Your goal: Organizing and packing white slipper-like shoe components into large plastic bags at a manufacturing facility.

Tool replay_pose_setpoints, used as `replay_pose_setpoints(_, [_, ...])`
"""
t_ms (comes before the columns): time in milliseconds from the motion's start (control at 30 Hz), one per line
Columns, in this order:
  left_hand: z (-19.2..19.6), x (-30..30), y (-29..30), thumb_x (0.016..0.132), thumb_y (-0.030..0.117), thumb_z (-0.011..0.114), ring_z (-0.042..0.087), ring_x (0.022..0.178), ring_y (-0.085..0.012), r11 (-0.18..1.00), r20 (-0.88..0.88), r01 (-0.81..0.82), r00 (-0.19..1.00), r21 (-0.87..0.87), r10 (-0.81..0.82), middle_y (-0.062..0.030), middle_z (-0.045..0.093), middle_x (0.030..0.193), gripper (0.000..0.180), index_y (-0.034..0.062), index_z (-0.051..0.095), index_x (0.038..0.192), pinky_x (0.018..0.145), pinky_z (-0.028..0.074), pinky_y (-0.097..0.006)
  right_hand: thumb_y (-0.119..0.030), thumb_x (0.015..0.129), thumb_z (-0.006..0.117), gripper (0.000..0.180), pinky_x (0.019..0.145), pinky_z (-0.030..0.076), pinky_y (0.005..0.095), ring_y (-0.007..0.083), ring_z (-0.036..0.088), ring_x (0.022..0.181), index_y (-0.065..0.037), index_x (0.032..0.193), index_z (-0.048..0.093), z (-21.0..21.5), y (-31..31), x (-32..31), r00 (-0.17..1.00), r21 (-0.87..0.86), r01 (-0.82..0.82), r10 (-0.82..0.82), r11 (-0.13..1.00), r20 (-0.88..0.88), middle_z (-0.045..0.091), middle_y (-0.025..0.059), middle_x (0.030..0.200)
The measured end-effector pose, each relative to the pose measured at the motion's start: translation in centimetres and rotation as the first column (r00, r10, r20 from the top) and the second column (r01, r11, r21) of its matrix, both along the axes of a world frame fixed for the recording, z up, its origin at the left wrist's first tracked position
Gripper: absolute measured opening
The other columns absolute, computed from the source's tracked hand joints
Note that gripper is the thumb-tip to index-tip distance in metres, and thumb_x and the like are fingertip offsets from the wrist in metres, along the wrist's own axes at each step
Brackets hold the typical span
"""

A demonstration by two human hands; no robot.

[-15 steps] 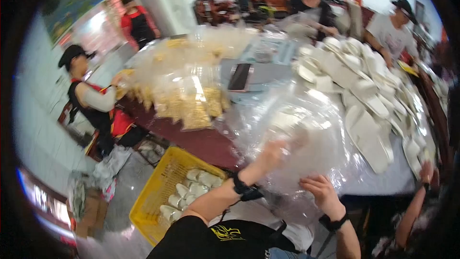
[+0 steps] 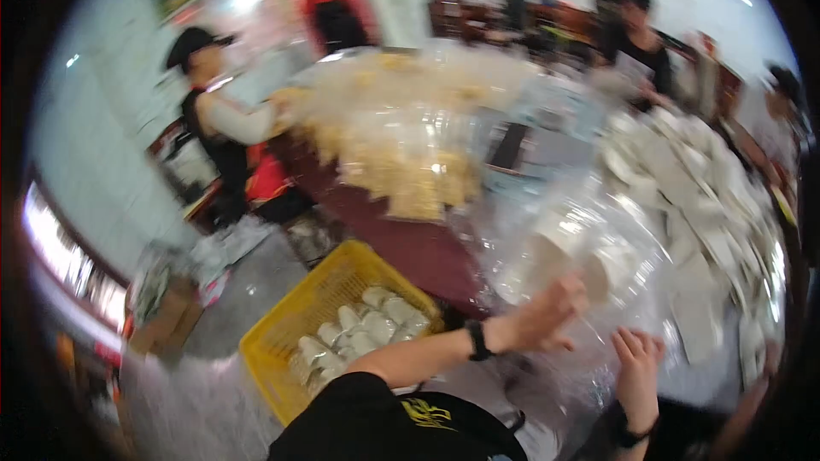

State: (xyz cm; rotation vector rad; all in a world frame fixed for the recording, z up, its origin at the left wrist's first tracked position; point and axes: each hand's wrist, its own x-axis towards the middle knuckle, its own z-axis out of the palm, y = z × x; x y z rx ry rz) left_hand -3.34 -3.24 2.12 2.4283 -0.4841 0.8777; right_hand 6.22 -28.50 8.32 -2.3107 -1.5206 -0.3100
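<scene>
While the clear wrap [image 2: 598,230] billowed over the worktop [image 2: 410,248], the left hand [image 2: 547,316] was curled shut on its near edge, and the right hand [image 2: 636,367] lay flat, fingers apart, on the film just right of it. An even, taut pull seemed wise. White bowls [image 2: 589,269] sat under the wrap, just beyond the left hand.

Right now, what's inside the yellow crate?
The yellow crate holds wrapped white bowl sets, clustered toward its right half. Anything beneath them is covered; blur hides details.
</scene>
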Motion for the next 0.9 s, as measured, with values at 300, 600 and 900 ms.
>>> replay_pose_setpoints(300, [-1.2,2.0,-3.5,0.071,0.032,0.081,0.04,0.122,-0.0476,0.937,0.056,-0.343,0.936,-0.065,0.347,-0.028,0.035,0.134,0.107,0.0079,0.018,0.153,0.104,0.03,-0.062,-0.014,0.101,0.051,0.031,0.088,0.051,0.0347,0.0273,0.065,0.1,-0.004,0.13,0.051,-0.1,1.2,1.3,0.541,0.151,0.041,0.105,0.988,-0.835,0.063,0.0171,0.117])
replay_pose_setpoints(600, [0.8,0.6,-0.9,0.071,0.027,0.081,0.045,0.129,-0.0395,0.979,-0.191,0.129,0.969,-0.159,-0.159,-0.026,0.041,0.139,0.105,-0.0033,0.019,0.15,0.107,0.036,-0.052,-0.017,0.102,0.05,0.03,0.091,0.05,0.0348,0.0334,0.059,0.116,0.004,0.123,0.051,1.7,6.1,0.6,0.081,0.111,0.482,0.082,0.869,-0.993,0.057,0.0253,0.129])
replay_pose_setpoints(900, [1.6,-0.1,0.0,0.082,0.031,0.063,0.039,0.137,-0.0348,0.962,0.065,-0.187,0.982,0.199,0.178,-0.0174,0.046,0.139,0.07,0.0071,0.04,0.144,0.109,0.024,-0.069,-0.012,0.1,0.05,0.029,0.08,0.053,0.0256,0.019,0.058,0.089,0.009,0.121,0.054,-2.8,1.9,2.4,0.223,0.402,0.507,0.335,0.763,-0.916,0.062,0.0123,0.098])
